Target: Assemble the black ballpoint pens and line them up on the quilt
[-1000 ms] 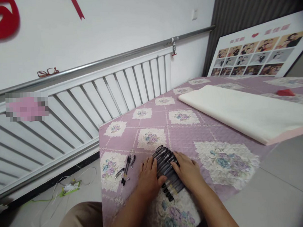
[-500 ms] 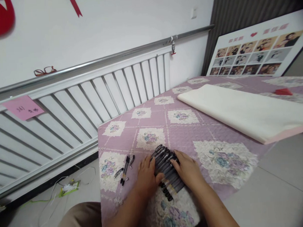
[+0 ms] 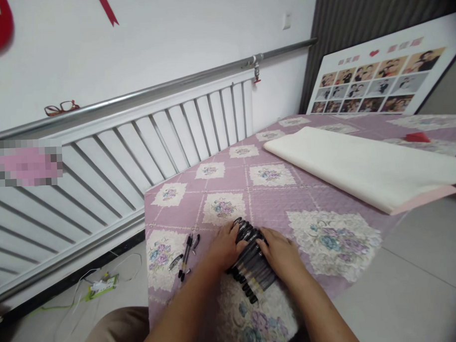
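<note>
A row of black gel pens (image 3: 249,262) lies side by side on the flowered cloth, caps pointing away from me. My left hand (image 3: 228,246) grips the row from its left side, thumb over the pens near their caps. From the right, my right hand (image 3: 277,251) holds the same row, its thumb on top and its other fingers along the outer side. To the left of the row lies a separate pen (image 3: 185,260), with a loose pen cap (image 3: 175,262) beside it and a second cap (image 3: 195,242) at its upper end.
A purple patterned cloth (image 3: 268,202) covers the table. A folded white sheet (image 3: 355,161) lies at the right, with a red paper piece (image 3: 417,137) behind it. Beyond the left edge stand a white radiator (image 3: 145,149) and, on the floor, a power strip (image 3: 102,286).
My left hand has slid up along the pens towards the caps, uncovering more of their lower ends. My right hand stays in place on the row. The view has shifted slightly.
</note>
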Available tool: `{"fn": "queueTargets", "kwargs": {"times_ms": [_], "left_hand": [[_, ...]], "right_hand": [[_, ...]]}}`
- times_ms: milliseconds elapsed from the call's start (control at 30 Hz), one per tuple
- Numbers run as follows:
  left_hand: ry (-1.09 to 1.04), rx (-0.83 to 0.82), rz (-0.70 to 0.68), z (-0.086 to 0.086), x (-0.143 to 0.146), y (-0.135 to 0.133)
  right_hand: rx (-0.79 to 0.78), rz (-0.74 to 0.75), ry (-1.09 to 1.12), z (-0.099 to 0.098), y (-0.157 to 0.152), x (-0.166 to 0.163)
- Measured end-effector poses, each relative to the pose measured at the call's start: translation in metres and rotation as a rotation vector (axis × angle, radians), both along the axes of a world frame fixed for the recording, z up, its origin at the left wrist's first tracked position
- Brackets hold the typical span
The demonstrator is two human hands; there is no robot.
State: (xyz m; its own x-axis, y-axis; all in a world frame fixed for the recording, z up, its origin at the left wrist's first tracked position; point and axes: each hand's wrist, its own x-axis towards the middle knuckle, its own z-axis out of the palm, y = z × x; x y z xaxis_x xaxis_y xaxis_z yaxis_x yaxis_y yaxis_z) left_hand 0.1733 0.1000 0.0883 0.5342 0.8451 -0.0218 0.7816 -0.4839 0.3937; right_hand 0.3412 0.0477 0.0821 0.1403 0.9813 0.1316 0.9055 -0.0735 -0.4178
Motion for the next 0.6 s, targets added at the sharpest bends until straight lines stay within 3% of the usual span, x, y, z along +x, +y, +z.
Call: {"fn": "queueTargets", "kwargs": {"times_ms": [233, 433, 600], "left_hand": [[-0.093, 0.031, 0.062, -0.004, -0.001, 0.004], [-0.513, 0.266, 0.526, -0.023, -0.015, -0.022], [-0.594, 0.215, 0.641, -0.034, -0.002, -0.056]], "right_hand": [[0.022, 0.009, 0.050, -0.001, 0.001, 0.000], [0.100, 0.032, 0.216, -0.007, 0.008, 0.009], [0.071, -0.004, 0.428, -0.006, 0.016, 0.017]]}}
